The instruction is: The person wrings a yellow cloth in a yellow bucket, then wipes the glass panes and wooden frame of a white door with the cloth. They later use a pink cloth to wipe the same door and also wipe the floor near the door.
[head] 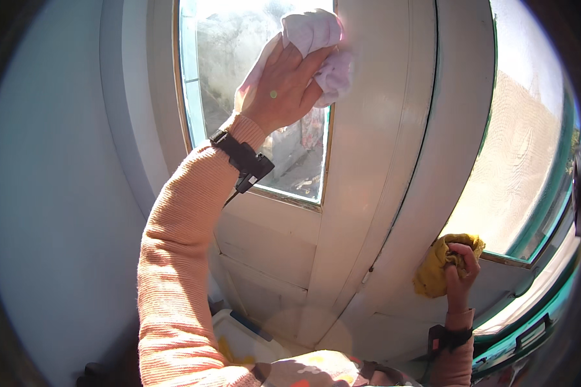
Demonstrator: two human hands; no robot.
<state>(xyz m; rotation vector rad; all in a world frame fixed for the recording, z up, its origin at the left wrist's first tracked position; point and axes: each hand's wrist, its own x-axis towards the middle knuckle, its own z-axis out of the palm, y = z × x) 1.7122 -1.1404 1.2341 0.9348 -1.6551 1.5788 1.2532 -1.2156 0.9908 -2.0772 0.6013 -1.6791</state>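
Observation:
My left hand (285, 87) is spread over a pale pinkish-white cloth (312, 31), pressed against the upper right part of a glass pane (237, 53) in a white door and its wooden edge strip. Part of the cloth bunches out beyond my fingers over the white frame. Low at the right, my right hand (462, 271) grips a crumpled yellow cloth (433, 271) near the bottom corner of a second pane (508, 169). Both forearms wear pinkish-orange ribbed sleeves with black straps at the wrists; a small black device sits on the left strap.
A plain wall (63, 193) runs along the left. Below the doors stands a white container (242, 334) with a blue edge and something yellow by it. A small latch (367, 275) sits at the door gap. Teal-edged items (523, 334) are at the lower right.

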